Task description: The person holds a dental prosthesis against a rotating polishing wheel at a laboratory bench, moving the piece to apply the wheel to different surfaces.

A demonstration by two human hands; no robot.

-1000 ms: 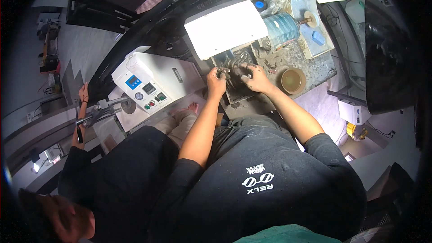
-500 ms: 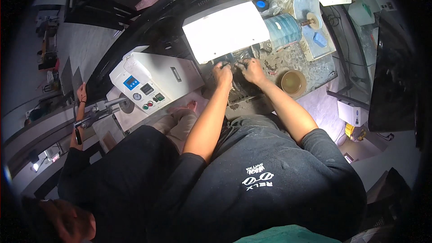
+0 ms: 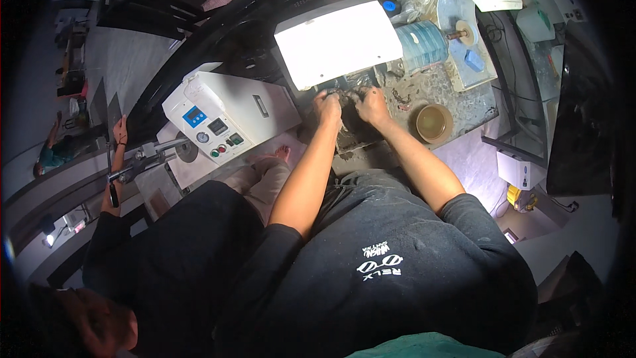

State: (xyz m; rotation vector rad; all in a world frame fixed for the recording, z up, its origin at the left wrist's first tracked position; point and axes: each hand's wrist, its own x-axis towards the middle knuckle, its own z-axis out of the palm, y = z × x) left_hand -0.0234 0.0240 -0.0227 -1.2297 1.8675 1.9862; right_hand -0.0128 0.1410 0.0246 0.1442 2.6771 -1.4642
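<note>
Both hands meet close together at the lower front edge of a white machine hood (image 3: pixel 338 46), above a wet, grimy work area. My left hand (image 3: pixel 328 109) has its fingers curled and pinched. Beside it, my right hand (image 3: pixel 372 107) is also closed, its fingertips turned toward the left ones. Dark grime covers the fingertips. Whatever they grip is too small and too shadowed to make out. Under the hood, between and behind the hands, dark wet machine parts show only in part.
To the right stand a brown bowl of murky liquid (image 3: pixel 449 127), a large bluish plastic bottle (image 3: pixel 421 46) lying sideways, a pale wheel on a shaft (image 3: pixel 466 33) and a blue block (image 3: pixel 474 61). At left are a white control box (image 3: pixel 213 114) and a co-worker's arm (image 3: pixel 120 134).
The whole view has shifted slightly. My hands stay at the hood's edge with only small finger movement. At the far left, another person in green shows more clearly.
</note>
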